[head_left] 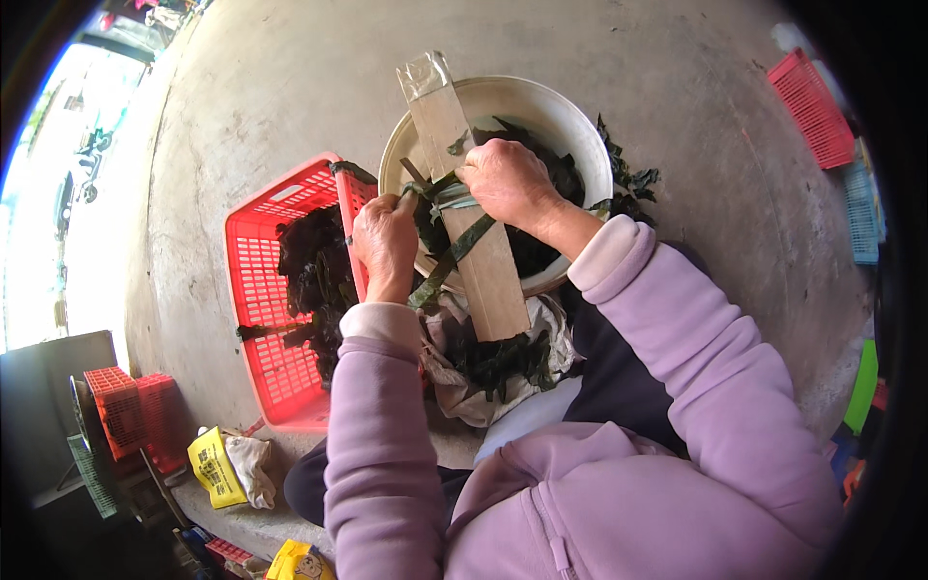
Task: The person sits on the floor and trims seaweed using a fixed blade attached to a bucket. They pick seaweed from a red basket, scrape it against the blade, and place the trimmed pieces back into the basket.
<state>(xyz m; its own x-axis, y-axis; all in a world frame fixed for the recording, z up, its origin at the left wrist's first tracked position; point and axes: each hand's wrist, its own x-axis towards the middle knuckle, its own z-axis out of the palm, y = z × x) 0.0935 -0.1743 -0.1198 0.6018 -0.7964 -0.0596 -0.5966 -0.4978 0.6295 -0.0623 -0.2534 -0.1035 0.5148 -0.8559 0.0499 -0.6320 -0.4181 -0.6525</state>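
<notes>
Basically, the right hand [505,182] is pressing closed fingers over a green seaweed strip [454,246] wrapped around a flat wooden board [481,251], which is lying slanted across the white basin [580,135]. The left hand [384,237] is pinching the strip's end just beside the red basket [261,290], with more dark seaweed [314,271] sitting inside.

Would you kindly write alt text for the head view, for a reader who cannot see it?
Seen from above, a person in a lilac sweatshirt winds a dark green seaweed strip around a flat board, left hand pinching the strip, right hand pressing the board. Beneath are a white basin of seaweed and, beside it, a red crate.
</notes>
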